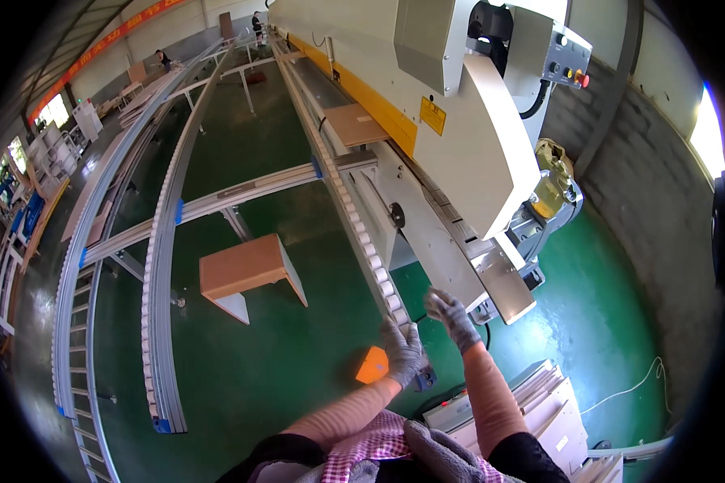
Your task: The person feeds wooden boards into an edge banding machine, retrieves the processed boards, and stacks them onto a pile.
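My left hand [400, 354], in a grey glove, is at the near end of a narrow roller rail [361, 231], its fingers curled over the rail beside the white rollers. My right hand [453, 320], also gloved, is a little higher and to the right, between that rail and the machine's metal plate [503, 290]. Its fingers are curled in; whether they hold anything is too small to make out. A large white and yellow machine [491, 153] runs along the rail's right side, with a brown board [350, 125] lying on its bed farther along.
Two more roller rails [161, 314] run on the left, joined by a crossbeam [217, 197]. A low board stand [242, 266] and an orange object [372, 364] are on the green floor. Stacked panels [552, 419] stand at lower right. Two people [257, 28] are in the far background.
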Tool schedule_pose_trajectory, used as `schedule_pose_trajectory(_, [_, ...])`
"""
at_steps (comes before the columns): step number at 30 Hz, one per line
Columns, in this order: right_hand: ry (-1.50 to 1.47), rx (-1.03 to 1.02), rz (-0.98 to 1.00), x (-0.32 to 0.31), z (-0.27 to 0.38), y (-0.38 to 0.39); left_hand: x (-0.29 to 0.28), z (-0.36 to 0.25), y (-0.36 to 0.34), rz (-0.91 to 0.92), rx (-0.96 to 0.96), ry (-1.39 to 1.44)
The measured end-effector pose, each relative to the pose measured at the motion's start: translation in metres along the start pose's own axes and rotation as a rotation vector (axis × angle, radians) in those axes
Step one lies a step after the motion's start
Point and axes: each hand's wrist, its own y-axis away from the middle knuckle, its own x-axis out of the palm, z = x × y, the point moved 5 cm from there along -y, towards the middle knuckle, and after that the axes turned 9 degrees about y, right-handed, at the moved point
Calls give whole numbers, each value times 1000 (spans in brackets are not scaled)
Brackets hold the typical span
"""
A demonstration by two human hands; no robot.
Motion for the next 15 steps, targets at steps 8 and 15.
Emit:
schedule_pose_trajectory(8, [-367, 102, 63, 41, 13, -125, -10, -13, -14, 2, 55, 30])
schedule_pose_trajectory(15, [-632, 138, 54, 53, 4, -193, 13, 27, 5, 136, -118, -58])
